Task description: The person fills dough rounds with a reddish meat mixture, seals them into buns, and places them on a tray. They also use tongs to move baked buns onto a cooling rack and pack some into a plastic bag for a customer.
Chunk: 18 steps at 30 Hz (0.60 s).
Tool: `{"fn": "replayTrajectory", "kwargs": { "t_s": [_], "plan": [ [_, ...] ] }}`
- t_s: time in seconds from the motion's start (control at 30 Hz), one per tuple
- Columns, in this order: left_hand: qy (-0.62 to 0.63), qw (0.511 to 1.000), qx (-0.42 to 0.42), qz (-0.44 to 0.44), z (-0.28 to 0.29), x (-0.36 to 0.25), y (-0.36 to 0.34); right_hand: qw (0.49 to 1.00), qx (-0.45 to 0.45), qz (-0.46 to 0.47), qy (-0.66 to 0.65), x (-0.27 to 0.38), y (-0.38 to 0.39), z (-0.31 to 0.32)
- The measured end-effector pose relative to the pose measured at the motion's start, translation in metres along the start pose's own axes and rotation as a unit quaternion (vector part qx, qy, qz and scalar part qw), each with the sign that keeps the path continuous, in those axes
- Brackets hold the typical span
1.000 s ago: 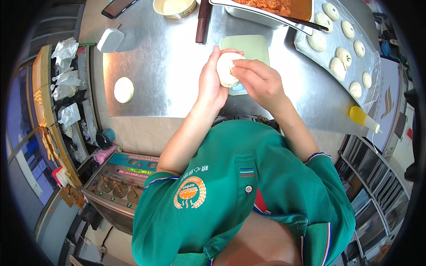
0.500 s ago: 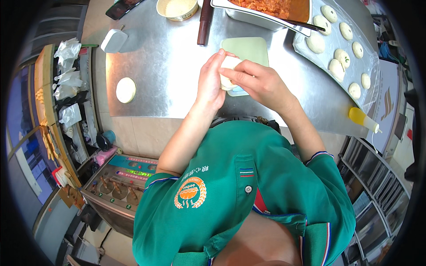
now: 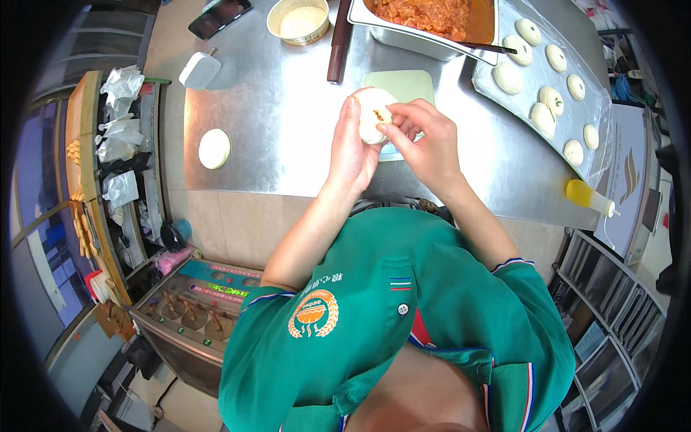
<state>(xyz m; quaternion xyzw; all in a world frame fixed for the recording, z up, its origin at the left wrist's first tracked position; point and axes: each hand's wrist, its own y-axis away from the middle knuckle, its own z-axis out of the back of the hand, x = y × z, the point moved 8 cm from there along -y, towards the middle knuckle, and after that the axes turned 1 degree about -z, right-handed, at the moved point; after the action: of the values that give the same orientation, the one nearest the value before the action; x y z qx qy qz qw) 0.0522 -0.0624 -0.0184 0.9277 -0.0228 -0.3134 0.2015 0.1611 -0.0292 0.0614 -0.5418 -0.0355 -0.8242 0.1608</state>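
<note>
A round white dough bun (image 3: 368,108) rests in my left hand (image 3: 351,155), whose fingers cup it from the left and below. A small opening in the bun shows orange-red filling. My right hand (image 3: 433,144) pinches the dough edge beside that opening with thumb and fingertips. Just beyond and partly under the hands lies a flat pale green board or scale (image 3: 403,81), partly hidden by them. To the left, a flat round of dough (image 3: 214,149) lies on the steel table (image 3: 273,137).
A metal pan (image 3: 410,45) of orange-red filling with a dark-handled utensil (image 3: 489,47) stands at the back. Nearby are a dark rolling pin (image 3: 338,54), a bowl (image 3: 281,33), a phone (image 3: 219,18) and a white scraper-like block (image 3: 200,70). Right: a bun tray (image 3: 568,119) and a yellow squeeze bottle (image 3: 590,196).
My right hand has shifted right and down from over the bun, now pinching its near right edge. The bun's opening and filling have come into sight.
</note>
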Motion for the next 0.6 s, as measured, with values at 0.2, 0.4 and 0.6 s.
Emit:
{"fn": "replayTrajectory", "kwargs": {
  "t_s": [0.2,0.4,0.6],
  "plan": [
    [-0.037,0.998,0.020,-0.049,-0.004,-0.002,0.007,1.000,-0.010,0.017,-0.003,-0.007,0.007,0.001],
    [-0.055,0.998,0.026,0.033,0.001,0.011,0.006,0.997,0.011,0.074,0.018,-0.007,0.008,0.004],
    [-0.064,0.991,0.061,0.100,-0.003,0.015,0.011,0.959,0.023,0.230,0.163,0.012,0.011,0.013]
  ]
}}
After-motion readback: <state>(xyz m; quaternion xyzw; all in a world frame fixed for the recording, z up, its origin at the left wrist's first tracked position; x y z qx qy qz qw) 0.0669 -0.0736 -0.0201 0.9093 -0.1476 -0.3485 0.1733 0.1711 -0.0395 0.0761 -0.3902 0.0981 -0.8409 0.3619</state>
